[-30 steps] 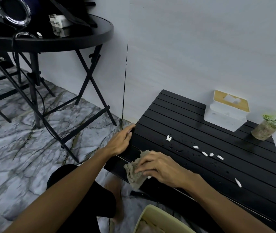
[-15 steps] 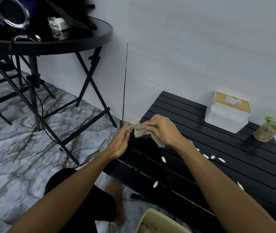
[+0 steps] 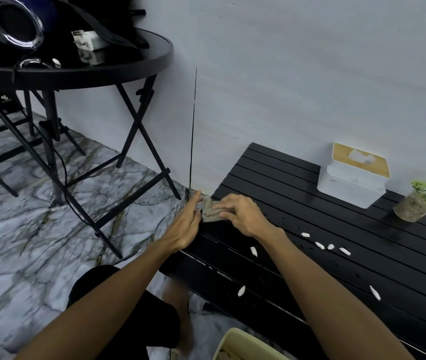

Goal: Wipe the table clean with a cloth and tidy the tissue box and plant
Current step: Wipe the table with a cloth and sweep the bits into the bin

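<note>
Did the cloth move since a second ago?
Yes. The crumpled grey cloth, held by the right hand, moved along the left edge of the black slatted table, away from the person toward the wall.

Between the left hand (image 3: 183, 227) and the right hand (image 3: 243, 216), the cloth (image 3: 208, 210) is a mottled grey-brown. Under the right hand, the table (image 3: 310, 224) is black, ruled in parallel slats. White scraps (image 3: 254, 251) dot the slats just right of that hand's wrist. Well beyond the right hand, the tissue box (image 3: 349, 183) shows 2 colours: a white body and a pale wood-tan lid. The plant (image 3: 411, 206) beside it has bright green leaves above a speckled brown-grey pot. Left of the left hand, the floor (image 3: 25, 229) is grey-white marble veined in dark grey and ochre.
</note>
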`<state>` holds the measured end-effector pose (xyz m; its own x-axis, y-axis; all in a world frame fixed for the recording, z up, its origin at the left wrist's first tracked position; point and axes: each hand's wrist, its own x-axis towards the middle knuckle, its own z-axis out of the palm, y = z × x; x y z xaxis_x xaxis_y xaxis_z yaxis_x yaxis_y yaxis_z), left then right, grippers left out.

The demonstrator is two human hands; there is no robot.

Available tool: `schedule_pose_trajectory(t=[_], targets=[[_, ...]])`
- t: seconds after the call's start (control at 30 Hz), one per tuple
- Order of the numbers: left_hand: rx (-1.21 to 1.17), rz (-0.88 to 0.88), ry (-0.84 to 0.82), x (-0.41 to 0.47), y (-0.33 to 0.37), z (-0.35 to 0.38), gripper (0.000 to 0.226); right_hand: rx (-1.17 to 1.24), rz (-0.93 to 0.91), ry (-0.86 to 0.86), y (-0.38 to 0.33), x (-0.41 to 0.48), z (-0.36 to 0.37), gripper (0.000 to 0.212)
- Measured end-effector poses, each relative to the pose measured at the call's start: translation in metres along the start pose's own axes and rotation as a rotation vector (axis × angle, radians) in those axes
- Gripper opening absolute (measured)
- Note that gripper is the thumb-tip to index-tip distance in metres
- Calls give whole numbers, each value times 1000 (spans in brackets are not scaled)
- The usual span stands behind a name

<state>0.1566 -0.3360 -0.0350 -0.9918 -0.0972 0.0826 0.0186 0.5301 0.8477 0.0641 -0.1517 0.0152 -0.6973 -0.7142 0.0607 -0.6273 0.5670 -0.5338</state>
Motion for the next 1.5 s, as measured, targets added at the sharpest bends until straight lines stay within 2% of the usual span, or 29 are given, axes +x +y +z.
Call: schedule_pose_trajectory(t=[0.17, 0.33, 0.47, 0.63, 0.7, 0.8, 0.93, 1.1, 1.2, 1.3, 1.43, 1.5], targets=[[118, 58, 65, 0, 11, -3, 55, 60, -64, -173, 1, -33, -19, 23], [417, 135, 68, 2, 10, 2, 53, 91, -31, -331, 3, -51, -50, 21], [472, 185, 87, 0, 17, 3, 53, 238, 53, -192, 4, -43, -90, 21], [497, 201, 100, 4, 23, 5, 51, 95, 190, 66, 26, -7, -98, 22], [497, 196, 99, 6, 26, 8, 53, 26, 255, 106, 40, -1, -84, 21], [491, 200, 92, 6, 29, 13, 56, 5, 293, 101, 55, -11, -61, 20], [478, 213, 73, 6, 32, 16, 53, -61, 233, 122, 61, -36, -49, 21], [478, 221, 85, 8, 36, 21, 56, -18, 157, -108, 51, -70, -64, 23], [484, 229, 85, 9, 39, 28, 57, 125, 175, -151, 43, -83, -83, 22], [486, 234, 72, 10, 42, 36, 57, 221, 240, -30, 52, -82, -108, 23], [505, 235, 38, 14, 47, 46, 56, 45, 426, 271, 87, -65, -125, 24], [518, 232, 26, 17, 49, 49, 56, 28, 530, 316, 107, -58, -119, 26]])
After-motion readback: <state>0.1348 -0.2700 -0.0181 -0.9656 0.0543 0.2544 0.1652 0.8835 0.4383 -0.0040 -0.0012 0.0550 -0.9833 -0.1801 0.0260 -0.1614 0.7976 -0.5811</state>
